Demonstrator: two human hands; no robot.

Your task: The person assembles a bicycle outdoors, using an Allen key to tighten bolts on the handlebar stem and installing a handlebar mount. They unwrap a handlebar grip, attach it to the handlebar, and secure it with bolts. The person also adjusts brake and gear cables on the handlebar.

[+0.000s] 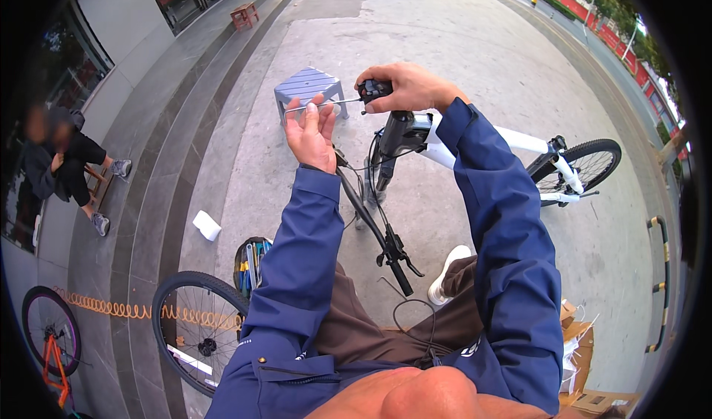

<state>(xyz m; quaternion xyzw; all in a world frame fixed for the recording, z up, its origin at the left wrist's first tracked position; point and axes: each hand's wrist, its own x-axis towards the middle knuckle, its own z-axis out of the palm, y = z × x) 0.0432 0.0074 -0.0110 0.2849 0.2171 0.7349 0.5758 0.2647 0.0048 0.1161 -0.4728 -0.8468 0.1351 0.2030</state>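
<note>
My left hand (311, 137) pinches a thin metal hex key (343, 101) between thumb and fingers. The key's far end meets a small black part (375, 90), probably a bicycle stem, gripped by my right hand (415, 85). Whether the tip sits inside a bolt is too small to tell. Just below my right hand is the front of a bicycle frame (486, 143), dark at the head and white behind. A black handlebar (374, 230) with brake lever and cables hangs beside the frame, apart from both hands.
A grey-blue plastic stool (310, 82) stands beyond my left hand. A loose wheel (199, 330), a tool bag (251, 263) and a white roll (207, 226) are at left. A person sits by the steps (156, 174). Cardboard (582, 360) lies at lower right.
</note>
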